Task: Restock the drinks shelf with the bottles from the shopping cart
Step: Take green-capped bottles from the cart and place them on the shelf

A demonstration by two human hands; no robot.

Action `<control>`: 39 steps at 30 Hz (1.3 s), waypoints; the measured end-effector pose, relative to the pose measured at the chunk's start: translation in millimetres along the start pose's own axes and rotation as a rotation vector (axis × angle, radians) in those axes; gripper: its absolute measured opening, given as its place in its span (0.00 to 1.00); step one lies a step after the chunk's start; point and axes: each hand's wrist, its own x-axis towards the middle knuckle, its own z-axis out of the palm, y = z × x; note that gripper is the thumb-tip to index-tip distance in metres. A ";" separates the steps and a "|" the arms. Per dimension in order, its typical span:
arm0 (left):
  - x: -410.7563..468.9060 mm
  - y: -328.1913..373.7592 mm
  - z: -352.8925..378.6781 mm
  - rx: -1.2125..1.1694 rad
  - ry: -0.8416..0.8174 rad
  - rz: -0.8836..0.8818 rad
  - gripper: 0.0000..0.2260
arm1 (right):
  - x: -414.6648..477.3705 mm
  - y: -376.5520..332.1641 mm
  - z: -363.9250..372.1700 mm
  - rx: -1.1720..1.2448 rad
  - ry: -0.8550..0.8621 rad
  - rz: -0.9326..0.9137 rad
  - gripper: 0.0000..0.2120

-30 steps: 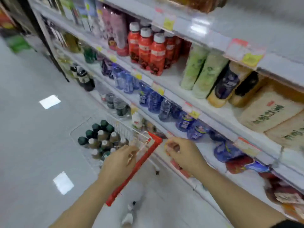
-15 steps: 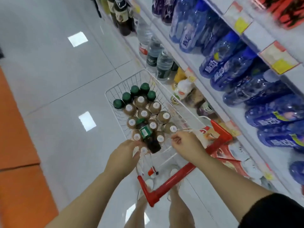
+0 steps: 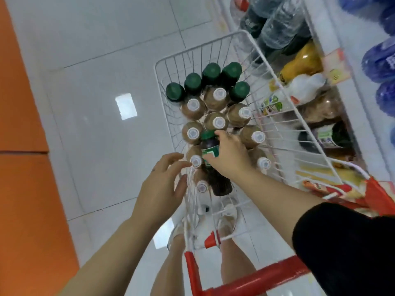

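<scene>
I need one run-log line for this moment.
phase: pick from white wire cart | right hand: grips dark green-capped plastic bottle | left hand: open, by white-capped brown bottle

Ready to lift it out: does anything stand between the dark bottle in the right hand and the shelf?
Only the cart's wire side wall, to the right of the dark bottle, toward the shelf. Nothing visible lies over the bottle; the right hand grips it atop the white-capped bottles, so lifting over the rim looks clear.

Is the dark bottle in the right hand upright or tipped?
Tipped: the dark bottle shows its side, lying over the standing bottles, right hand round its neck.
</scene>
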 end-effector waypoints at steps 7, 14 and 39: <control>5.5 -3.4 13.5 0.039 0.127 -0.001 0.12 | -3.1 4.9 14.8 0.236 0.157 -0.008 0.32; 28.4 33.7 -15.1 -0.435 -0.014 0.106 0.31 | -38.2 -26.4 -65.3 0.804 0.155 -0.215 0.25; 45.9 40.0 -25.0 -0.848 0.182 -0.087 0.32 | 50.1 18.1 -106.8 0.226 0.618 -0.173 0.19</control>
